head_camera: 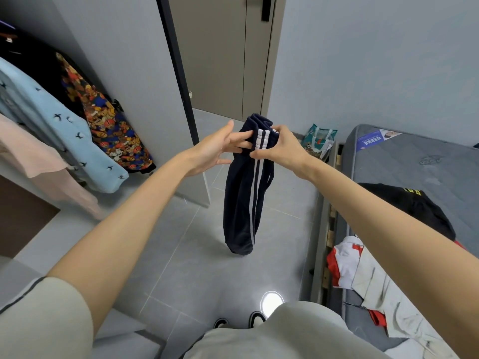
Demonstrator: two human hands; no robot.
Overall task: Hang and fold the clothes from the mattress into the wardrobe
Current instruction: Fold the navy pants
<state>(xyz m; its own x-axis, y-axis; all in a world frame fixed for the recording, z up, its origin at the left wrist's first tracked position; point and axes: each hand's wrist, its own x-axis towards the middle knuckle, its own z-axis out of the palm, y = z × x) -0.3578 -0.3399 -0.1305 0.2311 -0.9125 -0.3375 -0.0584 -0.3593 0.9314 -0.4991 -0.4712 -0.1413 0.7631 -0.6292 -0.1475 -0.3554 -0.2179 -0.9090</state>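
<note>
- Navy trousers (243, 198), white-striped down the side, hanging in mid-air over the floor (181, 255), between wardrobe and mattress.
- Long axis vertical: bunched top uppermost at hand level, doubled-over lower end dangling free, clear of the tiles.
- Gripped at the bunched top by the right hand (281, 149), fingers curled over the stripes and apparently bearing all the weight.
- Met from the other side by the left hand (215, 149): fingers nearly straight, tips touching the cloth, thumb raised, nothing clasped as far as can be seen.
- Both hands level with the top edge and close together; left one nearer the wardrobe, so probably the one to take a second hold for folding or to lead the carry across.
- Wardrobe (145, 73) to the left, open, with a blue cardigan (64, 130), a bear-print garment (108, 125) and a pink garment (39, 156) already hanging; hems well apart from the trousers.
- Open floor below and leftward, room enough to swing the trousers across.
- Mattress (427, 161) to the right, its edge near the right forearm, with a black garment (404, 206) and a white-and-red garment (363, 275) waiting on it.
- Printed bag (318, 141) on the floor beyond the right hand, out of the likely path.
</note>
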